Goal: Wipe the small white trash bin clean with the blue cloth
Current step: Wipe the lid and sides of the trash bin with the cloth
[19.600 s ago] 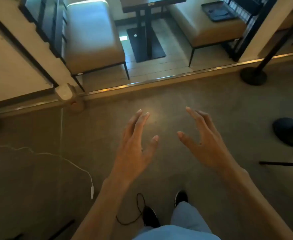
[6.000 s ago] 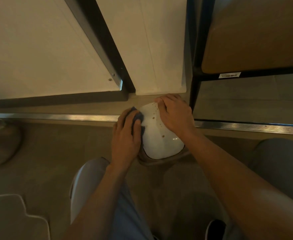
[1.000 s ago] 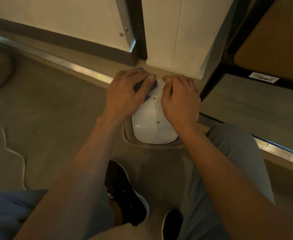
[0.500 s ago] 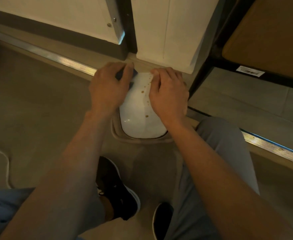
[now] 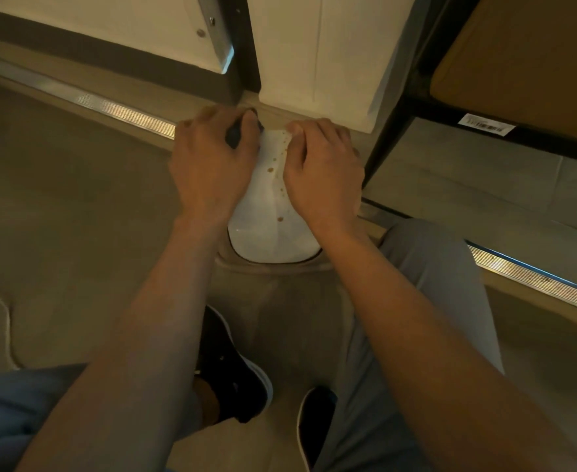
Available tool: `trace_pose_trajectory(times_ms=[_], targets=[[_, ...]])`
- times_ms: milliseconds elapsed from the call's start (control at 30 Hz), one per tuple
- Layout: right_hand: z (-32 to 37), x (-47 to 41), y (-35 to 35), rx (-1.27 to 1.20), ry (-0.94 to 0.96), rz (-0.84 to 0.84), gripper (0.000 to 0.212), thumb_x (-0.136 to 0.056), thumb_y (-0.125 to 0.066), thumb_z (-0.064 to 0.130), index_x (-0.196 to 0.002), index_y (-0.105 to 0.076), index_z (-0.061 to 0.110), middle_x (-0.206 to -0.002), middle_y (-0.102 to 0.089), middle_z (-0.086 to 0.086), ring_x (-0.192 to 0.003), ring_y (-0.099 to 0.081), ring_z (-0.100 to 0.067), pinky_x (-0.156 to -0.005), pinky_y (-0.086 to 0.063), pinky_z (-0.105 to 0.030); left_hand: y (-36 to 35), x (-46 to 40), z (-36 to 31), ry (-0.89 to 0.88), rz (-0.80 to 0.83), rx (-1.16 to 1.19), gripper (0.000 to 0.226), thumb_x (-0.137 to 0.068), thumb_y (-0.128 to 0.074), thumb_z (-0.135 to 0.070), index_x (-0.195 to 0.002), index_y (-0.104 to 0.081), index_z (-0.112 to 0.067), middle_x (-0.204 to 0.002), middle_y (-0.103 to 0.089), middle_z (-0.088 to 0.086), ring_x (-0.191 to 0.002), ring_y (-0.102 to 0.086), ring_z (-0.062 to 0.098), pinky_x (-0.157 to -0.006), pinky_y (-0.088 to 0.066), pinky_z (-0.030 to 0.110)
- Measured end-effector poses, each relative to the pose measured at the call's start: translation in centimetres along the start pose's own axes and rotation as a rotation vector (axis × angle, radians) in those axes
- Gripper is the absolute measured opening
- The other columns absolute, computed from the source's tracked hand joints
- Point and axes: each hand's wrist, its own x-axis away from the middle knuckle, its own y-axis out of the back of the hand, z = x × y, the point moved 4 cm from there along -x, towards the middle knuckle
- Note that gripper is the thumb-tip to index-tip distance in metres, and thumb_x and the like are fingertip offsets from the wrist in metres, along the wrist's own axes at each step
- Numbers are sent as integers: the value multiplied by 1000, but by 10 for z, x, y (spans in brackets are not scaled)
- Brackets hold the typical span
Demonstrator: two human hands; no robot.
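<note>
Item: small white trash bin (image 5: 266, 212), on the floor (image 5: 69, 206) right against the base of a white panel (image 5: 314, 52), centre of view, seen from above; tan body, glossy white lid w/ brown spots scattered along its right half. Left hand (image 5: 212, 161): laid over the lid's far-left part, fingers curled round the blue cloth (image 5: 235, 134); only a small dark-blue patch of it shows betw. the fingers, rest hidden under the palm. Right hand (image 5: 321, 172): on the lid's right side, fingers bent over the far edge, thumb on the white surface beside the spots; grasps the bin, no cloth in it. Both forearms reach down from the bottom of the frame. Surroundings: metal floor strip (image 5: 126, 112) running left to right behind the bin; dark frame leg (image 5: 392, 107) just right of the white panel; tan seat cushion (image 5: 525, 56) w/ barcode label (image 5: 487, 125), upper right; black shoes (image 5: 236, 373) and grey trouser legs below the bin; white cable (image 5: 4, 321) at left edge.
</note>
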Motion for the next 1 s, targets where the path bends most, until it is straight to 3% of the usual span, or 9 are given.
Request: trace_pose_trajectory(times_ms=[133,300,367,433,500,600,733,867,1000], targets=[[-1,1,-1,12,17,-4,37,-101,-35,30,-114,-68,20,-111,-68,2,-108,-59,-17,-91,-49,-37,11,34,14,19,-88,70,33,-102,-47,-48,-120,-68,-31,-123,-65,-11,-111,-58,9,-86,-36,14],[1,-1,0,7,20,14,39,-100,-33,31,-113,-68,21,-112,-67,2,-108,-58,-17,-90,-49,-38,-1,-9,5,123,37,18,35,-96,-44,-52,-108,-74,-37,-104,-72,-12,-98,-65,14,-69,-40,24],[1,-1,1,9,24,14,40,-100,-32,32,-112,-68,20,-110,-68,1,-107,-59,-18,-90,-49,-39,0,3,1,1,-2,0,34,-99,-45,-53,-113,-73,-39,-116,-70,-14,-110,-62,14,-83,-44,22],[1,0,1,15,28,28,44,-99,-29,35,-114,-68,21,-112,-67,1,-108,-58,-17,-92,-49,-37,3,29,7,-124,-43,27,33,-102,-50,-49,-120,-71,-31,-128,-65,-12,-122,-56,15,-97,-33,13],[1,0,-1,23,27,37,45,-99,-28,36,-116,-67,22,-115,-67,2,-111,-58,-16,-93,-49,-37,8,40,22,-149,-66,129,30,-103,-54,-41,-120,-71,-24,-130,-63,-8,-122,-55,11,-102,-36,18],[0,-2,-1,27,26,46,46,-100,-27,37,-119,-66,21,-117,-66,2,-113,-57,-17,-95,-49,-39,9,14,20,52,13,238,30,-103,-48,-47,-116,-70,-31,-117,-68,-11,-108,-61,6,-93,-52,33],[1,-1,1,1,19,42,48,-99,-26,36,-117,-67,20,-116,-67,1,-112,-57,-17,-95,-48,-40,-4,-12,8,82,96,-15,40,-99,-40,-55,-111,-72,-36,-107,-71,-10,-99,-64,15,-71,-45,25],[1,-2,0,25,34,34,48,-99,-26,36,-116,-67,20,-115,-67,2,-110,-58,-17,-92,-49,-37,3,36,9,-114,-44,28,33,-105,-47,-45,-123,-70,-28,-133,-63,-8,-125,-55,14,-104,-38,27],[0,-2,-3,41,44,36,49,-99,-25,37,-118,-67,20,-116,-67,2,-111,-57,-16,-94,-49,-37,13,44,27,-25,-49,153,32,-104,-49,-44,-125,-68,-29,-135,-62,-8,-124,-55,12,-104,-44,31]])
